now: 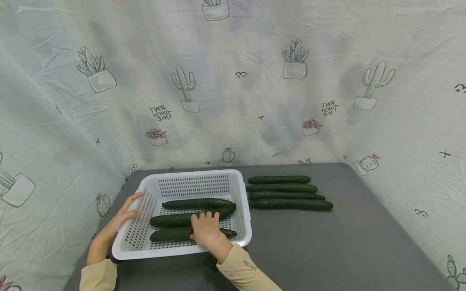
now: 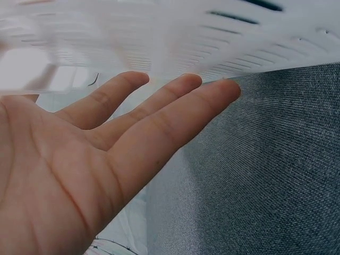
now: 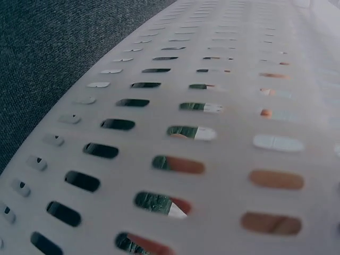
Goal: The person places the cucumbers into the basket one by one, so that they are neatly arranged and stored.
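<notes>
A white slotted plastic basket (image 1: 127, 255) holds several dark green cucumbers, lying crosswise. My left hand (image 1: 121, 218) holds its left rim, with two digits reaching over the edge. In the left wrist view, three other fingers (image 2: 159, 127) stretch along the outside of the basket wall. Inside the basket my right hand (image 1: 208, 231) grips a cucumber, fingers bent down over the middle cucumber (image 1: 171, 220) and thumb by the front cucumber (image 1: 167, 235); which of these it grips I cannot tell. Behind them lies a rear cucumber (image 1: 196, 203). The right wrist view shows skin and green through the basket's slots.
Several more cucumbers (image 1: 287, 195) lie side by side on the grey table (image 1: 327, 246), just right of the basket. A pale curtain (image 1: 247, 93) printed with cacti hangs behind the table and along both sides.
</notes>
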Demonstrator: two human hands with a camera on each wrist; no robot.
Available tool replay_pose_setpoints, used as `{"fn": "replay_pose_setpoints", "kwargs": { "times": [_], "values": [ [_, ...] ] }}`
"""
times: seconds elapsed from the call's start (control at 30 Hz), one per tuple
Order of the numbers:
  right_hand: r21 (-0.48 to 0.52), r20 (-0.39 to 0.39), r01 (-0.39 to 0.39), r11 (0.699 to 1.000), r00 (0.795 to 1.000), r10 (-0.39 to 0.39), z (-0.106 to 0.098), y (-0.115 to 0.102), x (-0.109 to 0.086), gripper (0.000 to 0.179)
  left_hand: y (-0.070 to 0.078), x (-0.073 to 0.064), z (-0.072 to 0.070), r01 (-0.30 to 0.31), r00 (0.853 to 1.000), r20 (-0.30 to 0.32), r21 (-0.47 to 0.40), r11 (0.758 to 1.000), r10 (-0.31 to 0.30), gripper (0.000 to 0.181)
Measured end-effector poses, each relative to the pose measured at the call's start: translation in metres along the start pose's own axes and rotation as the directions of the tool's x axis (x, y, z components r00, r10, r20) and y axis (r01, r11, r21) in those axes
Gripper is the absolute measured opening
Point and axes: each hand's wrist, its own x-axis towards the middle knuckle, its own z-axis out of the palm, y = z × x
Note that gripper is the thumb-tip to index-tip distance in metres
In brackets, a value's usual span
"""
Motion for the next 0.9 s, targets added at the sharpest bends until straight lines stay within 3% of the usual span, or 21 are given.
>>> {"fn": "replay_pose_setpoints", "kwargs": {
  "times": [0.3, 0.63, 0.9],
  "values": [
    [-0.071, -0.162, -0.024, 0.997, 0.987, 0.012, 0.005, 0.001, -0.001, 0.036, 0.001, -0.001, 0.0, 0.004, 1.0, -0.004, -0.008, 1.0, -0.004, 0.061],
    [-0.072, -0.343, -0.018, 0.997, 0.939, -0.008, 0.006, 0.007, -0.005, 0.03, 0.003, -0.002, 0.001, -0.002, 1.0, 0.007, -0.027, 1.0, 0.002, 0.061],
    [-0.05, -0.383, -0.005, 0.999, 0.923, -0.015, 0.004, 0.011, -0.009, 0.028, 0.002, -0.002, 0.001, -0.008, 1.0, 0.004, -0.027, 1.0, 0.008, 0.061]
  ]
}}
